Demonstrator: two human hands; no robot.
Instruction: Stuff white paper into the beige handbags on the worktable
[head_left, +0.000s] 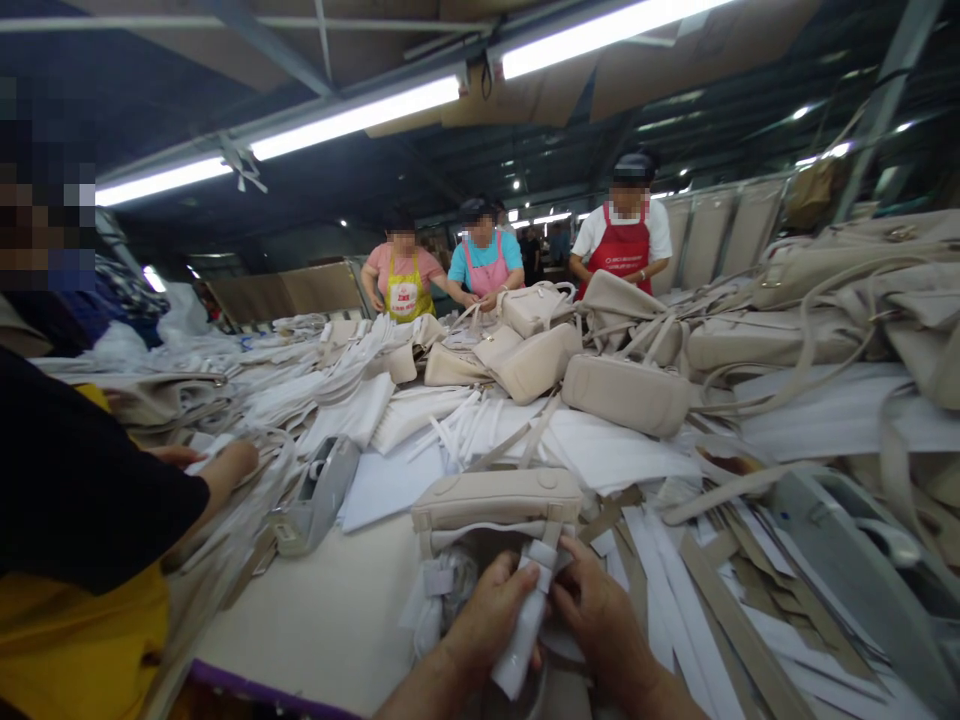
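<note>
A beige handbag (495, 497) lies in front of me on the table, its base turned away and its opening toward me. My left hand (487, 610) is closed around a strip of white foam wrap (525, 620) that covers part of the bag's strap, with the thumb pressed on top. Close beside it, my right hand (600, 605) has its fingers curled and pinched at the edge of the same wrapped strap. Another wrapped bundle of white foam and clear plastic (442, 590) hangs at the bag's left side. The fingertips of both hands are partly hidden.
Tape dispensers stand at left (319, 495) and right (862, 550). White and brown paper strips (720, 600) lie on the right. Beige handbags (630, 390) pile up behind. A co-worker's arm (217, 480) reaches in at left; several people work across the table.
</note>
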